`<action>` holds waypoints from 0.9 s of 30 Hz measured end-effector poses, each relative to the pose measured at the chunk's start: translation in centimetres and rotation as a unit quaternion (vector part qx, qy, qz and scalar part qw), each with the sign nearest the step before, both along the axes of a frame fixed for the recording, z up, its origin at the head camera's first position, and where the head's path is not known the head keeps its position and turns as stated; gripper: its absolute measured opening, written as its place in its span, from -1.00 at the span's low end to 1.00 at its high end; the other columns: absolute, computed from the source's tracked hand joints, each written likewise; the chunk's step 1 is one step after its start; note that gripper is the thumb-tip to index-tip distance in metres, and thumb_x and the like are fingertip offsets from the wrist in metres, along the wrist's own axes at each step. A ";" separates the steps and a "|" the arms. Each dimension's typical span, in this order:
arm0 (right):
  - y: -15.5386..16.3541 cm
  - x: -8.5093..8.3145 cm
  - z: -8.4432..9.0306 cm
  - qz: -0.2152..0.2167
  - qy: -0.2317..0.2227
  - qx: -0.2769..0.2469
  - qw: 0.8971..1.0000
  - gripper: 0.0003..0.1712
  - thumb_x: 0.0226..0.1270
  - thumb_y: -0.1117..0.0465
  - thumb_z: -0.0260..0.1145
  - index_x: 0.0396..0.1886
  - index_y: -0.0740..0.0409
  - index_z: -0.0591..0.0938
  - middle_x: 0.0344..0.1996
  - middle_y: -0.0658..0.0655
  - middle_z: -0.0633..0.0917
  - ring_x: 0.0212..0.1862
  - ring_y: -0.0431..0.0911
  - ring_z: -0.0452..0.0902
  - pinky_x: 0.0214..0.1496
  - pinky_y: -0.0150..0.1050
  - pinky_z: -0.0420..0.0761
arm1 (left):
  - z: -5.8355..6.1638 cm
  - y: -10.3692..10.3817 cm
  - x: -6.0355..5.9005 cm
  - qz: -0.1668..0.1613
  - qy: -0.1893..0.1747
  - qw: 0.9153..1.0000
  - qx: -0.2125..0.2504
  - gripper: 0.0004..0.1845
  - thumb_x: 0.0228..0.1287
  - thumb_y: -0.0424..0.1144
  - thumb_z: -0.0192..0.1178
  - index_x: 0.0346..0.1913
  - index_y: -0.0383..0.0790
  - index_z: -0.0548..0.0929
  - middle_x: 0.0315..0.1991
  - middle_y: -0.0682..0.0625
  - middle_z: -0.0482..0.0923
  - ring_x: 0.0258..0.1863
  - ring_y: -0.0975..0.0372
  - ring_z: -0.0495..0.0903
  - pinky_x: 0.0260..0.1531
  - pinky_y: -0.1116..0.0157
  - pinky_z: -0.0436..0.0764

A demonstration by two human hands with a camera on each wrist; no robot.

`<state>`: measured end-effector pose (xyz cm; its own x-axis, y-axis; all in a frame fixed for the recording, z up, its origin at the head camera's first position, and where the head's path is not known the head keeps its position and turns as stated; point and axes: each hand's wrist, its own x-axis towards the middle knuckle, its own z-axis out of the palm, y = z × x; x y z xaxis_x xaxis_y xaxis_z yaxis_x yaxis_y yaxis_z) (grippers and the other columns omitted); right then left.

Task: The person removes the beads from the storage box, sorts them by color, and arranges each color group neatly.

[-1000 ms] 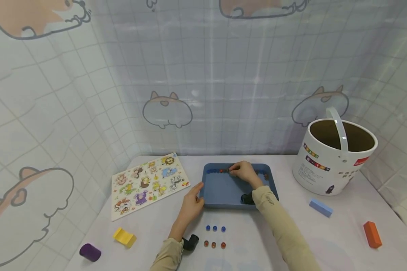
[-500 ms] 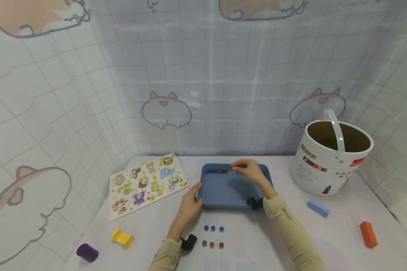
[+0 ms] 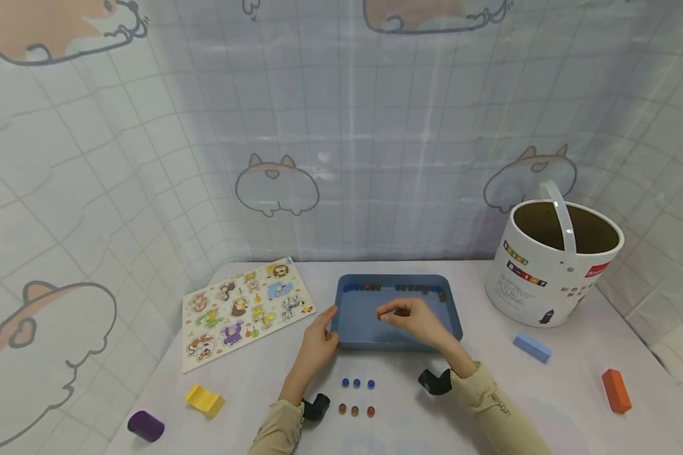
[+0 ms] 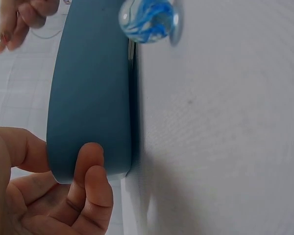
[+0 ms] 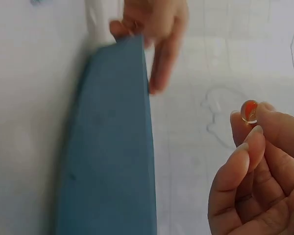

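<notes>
My right hand pinches a clear marble with an orange swirl between thumb and fingertips, above the blue tray. With thumb and curled fingers, my left hand grips the tray's left front corner, plainly seen in the left wrist view. Along the tray's far wall lies a row of marbles, dark blue and reddish, with a gap in its middle. On the table before the tray sit three blue marbles and, nearer me, three orange-brown marbles.
An animal puzzle board lies left of the tray. A yellow block and a purple cylinder are at front left. To the right stand a white bucket, a light blue block and an orange block.
My right hand has drawn back from the tray's far wall toward me, and a marble now shows in its fingertips. The left hand stays on the tray.
</notes>
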<state>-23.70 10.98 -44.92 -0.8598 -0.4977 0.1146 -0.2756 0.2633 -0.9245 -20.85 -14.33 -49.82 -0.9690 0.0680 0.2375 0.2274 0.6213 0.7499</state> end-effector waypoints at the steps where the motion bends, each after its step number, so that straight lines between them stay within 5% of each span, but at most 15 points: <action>1: 0.0 0.5 -0.1 0.004 -0.001 0.003 1.000 -0.65 0.33 0.09 0.27 0.00 0.18 0.69 -0.06 0.19 0.74 -0.09 0.17 0.63 -0.07 0.03 0.63 | 0.0 0.0 0.0 0.001 -0.001 1.000 -0.001 -0.37 0.11 -0.50 0.07 0.34 -0.38 0.39 0.36 -0.21 0.38 -0.65 0.42 0.27 -0.62 0.46 0.38; 10: -0.9 4.2 -2.9 0.060 -0.047 -0.024 0.997 -0.73 0.31 0.22 0.29 -0.07 0.26 0.71 -0.16 0.27 0.75 -0.44 -0.22 0.52 -0.39 -0.39 0.52 | 0.1 -0.1 -0.1 0.005 -0.013 1.000 -0.003 -0.37 0.12 -0.49 0.07 0.34 -0.37 0.39 0.37 -0.22 0.37 -0.65 0.41 0.25 -0.60 0.47 0.36; 15: -0.5 5.8 -4.8 0.097 -0.060 -0.009 0.993 -0.77 0.23 0.17 0.36 -0.17 0.19 0.74 -0.33 0.10 0.76 -0.56 -0.37 0.37 -0.51 -0.45 0.43 | 0.2 0.1 -0.1 0.001 -0.014 1.000 -0.003 -0.37 0.13 -0.47 0.07 0.35 -0.37 0.38 0.37 -0.23 0.37 -0.66 0.41 0.25 -0.60 0.47 0.36; 20: 0.2 7.0 -6.0 0.132 -0.072 -0.016 0.989 -0.80 0.15 0.19 0.42 -0.26 0.20 0.74 -0.42 -0.07 0.74 -0.51 -0.40 0.46 -0.48 -0.45 0.49 | 0.3 0.2 -0.1 0.003 -0.013 1.000 -0.007 -0.37 0.12 -0.48 0.07 0.34 -0.38 0.39 0.36 -0.23 0.38 -0.64 0.41 0.27 -0.59 0.47 0.37; 27: 0.1 7.7 -6.9 0.137 -0.030 0.019 0.990 -0.86 0.02 0.24 0.50 -0.36 0.08 0.75 -0.54 0.08 0.72 -0.57 -0.44 0.38 -0.55 -0.51 0.41 | 0.3 0.1 -0.1 0.009 -0.018 1.000 -0.014 -0.37 0.12 -0.47 0.07 0.35 -0.35 0.39 0.37 -0.21 0.37 -0.62 0.41 0.28 -0.57 0.48 0.38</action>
<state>-15.97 11.04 -51.83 -0.6973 -0.7154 0.0443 -0.2863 0.2212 -0.9323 -20.92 -14.23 -49.56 -0.9780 0.0574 0.2006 0.1895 0.6464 0.7391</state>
